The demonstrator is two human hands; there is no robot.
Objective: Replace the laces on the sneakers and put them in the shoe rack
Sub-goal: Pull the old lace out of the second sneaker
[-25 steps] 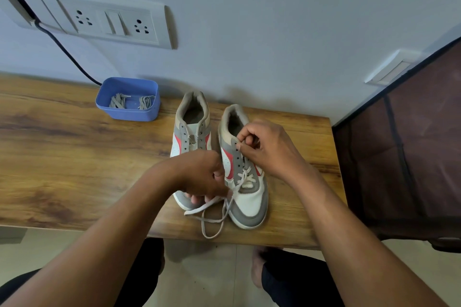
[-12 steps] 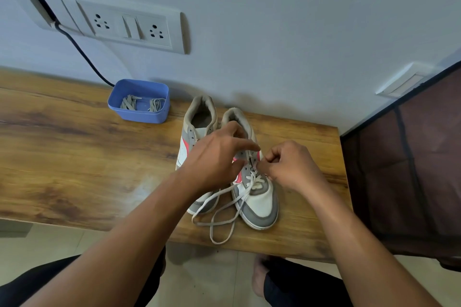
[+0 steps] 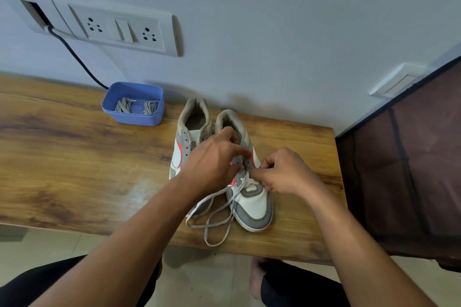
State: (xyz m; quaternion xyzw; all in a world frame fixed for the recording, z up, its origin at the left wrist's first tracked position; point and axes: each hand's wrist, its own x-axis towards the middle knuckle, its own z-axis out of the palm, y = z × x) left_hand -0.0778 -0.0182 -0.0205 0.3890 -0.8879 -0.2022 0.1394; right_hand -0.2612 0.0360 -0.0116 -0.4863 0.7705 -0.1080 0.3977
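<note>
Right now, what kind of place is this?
Likely a home room, not a lab: a wooden table against a wall, a socket panel above it, and a fabric-covered rack at its right.

The desk (image 3: 74, 157) is finished in smooth wood-grain laminate with a faint sheen. The sneakers (image 3: 254, 204) are made of smooth white and matt grey leather-like panels with worn cloth collars; the white lace (image 3: 211, 226) is flat woven cloth. At 11 o'clock from them, grey cloth laces (image 3: 124, 105) are held in a smooth blue plastic tub (image 3: 136, 118). At 3 o'clock, the shoe rack (image 3: 411, 157) is covered in dark matt fabric.
</note>
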